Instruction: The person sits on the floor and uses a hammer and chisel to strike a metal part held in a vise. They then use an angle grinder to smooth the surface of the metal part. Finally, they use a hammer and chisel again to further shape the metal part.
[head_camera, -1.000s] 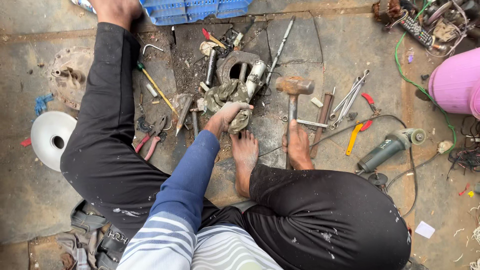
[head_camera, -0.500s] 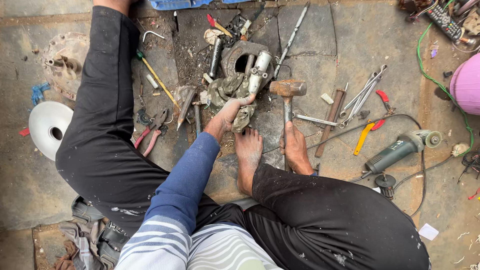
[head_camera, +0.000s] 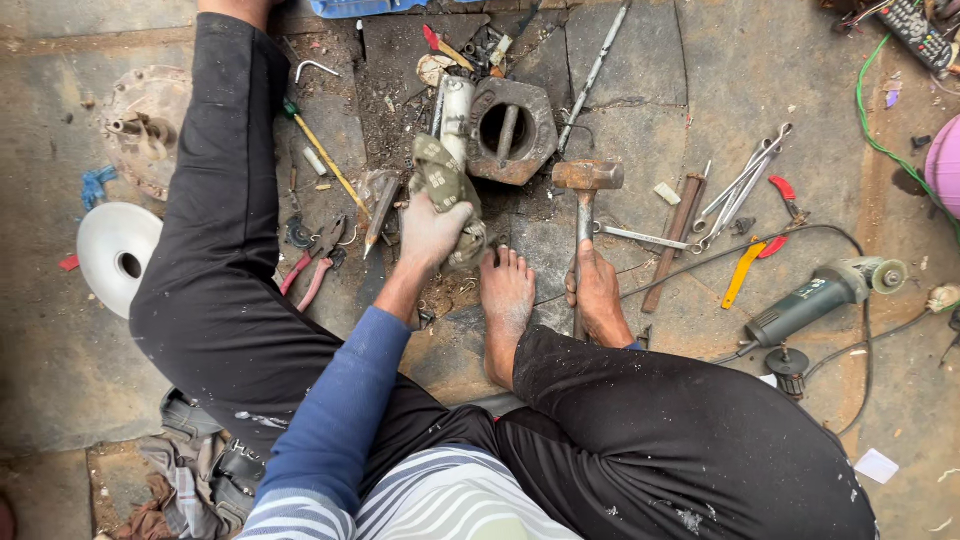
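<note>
Person sits on floor (head_camera: 60, 400), legs spread, work betw. them. Left hand (head_camera: 432, 230) has fingers wrapped tight round a dirty greenish rag-covered part (head_camera: 445, 185), pressing it to the floor just beside the grey hex metal block (head_camera: 512, 130) w/ round bore. Right hand (head_camera: 598, 295) grips the hammer (head_camera: 585, 215) low on the handle, fingers closed; rusty head rests on floor right of the block, not raised. Step, by my read: holding/steadying the part w/ left, hammer at rest. Any swing would need the head lifted clear of the bare foot (head_camera: 507, 300), which lies betw. both hands, close to the part. Around: red-handled pliers (head_camera: 315, 265) left of the hand, yellow-shaft screwdriver (head_camera: 320, 150), spanners (head_camera: 740, 185) and angle grinder (head_camera: 815, 295) to the right, white disc (head_camera: 115, 250) far left. Clutter crowds the part; grinder cord trails near hammer.
</note>
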